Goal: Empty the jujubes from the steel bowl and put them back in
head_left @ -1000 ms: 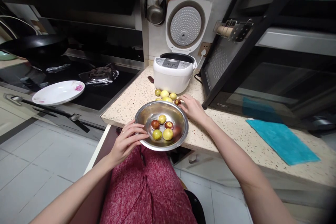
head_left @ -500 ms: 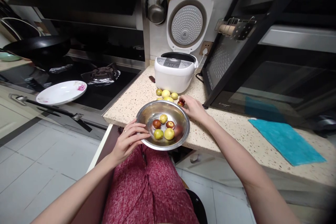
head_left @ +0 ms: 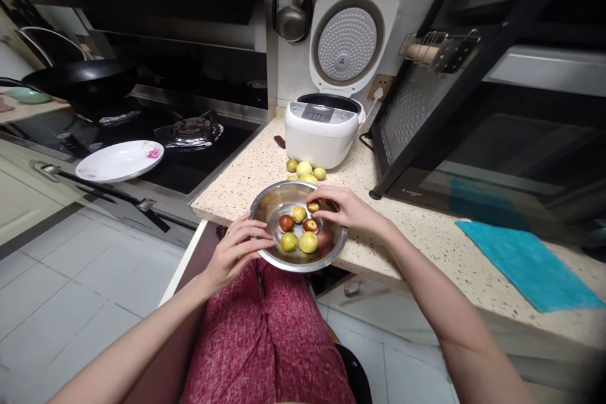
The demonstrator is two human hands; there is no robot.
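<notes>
A steel bowl (head_left: 303, 263) sits tilted over the counter's front edge, above my lap. Several jujubes lie in it, some yellow-green like this jujube (head_left: 308, 242), others brown-red like this jujube (head_left: 286, 223). My left hand (head_left: 242, 242) grips the bowl's left rim, fingers over the inside and thumb hidden. Inside the bowl's far right side, my right hand (head_left: 338, 207) has a brown-red jujube (head_left: 313, 206) between thumb and fingertips. Behind the bowl, more yellow-green jujubes (head_left: 304, 169) rest on the counter, partly hidden by the rim.
A white rice cooker (head_left: 322, 136) with raised lid stands behind the jujubes. On the right are a black oven (head_left: 497, 158) and a blue cloth (head_left: 530, 265). A floral plate (head_left: 120, 161) lies by the hob at left, with a black wok (head_left: 85, 79) behind. An open drawer (head_left: 184, 262) juts out below.
My right hand has lifted a brown-red jujube from the counter beside the bowl and brought it left, over the rim and into the bowl. My left hand stays on the rim.
</notes>
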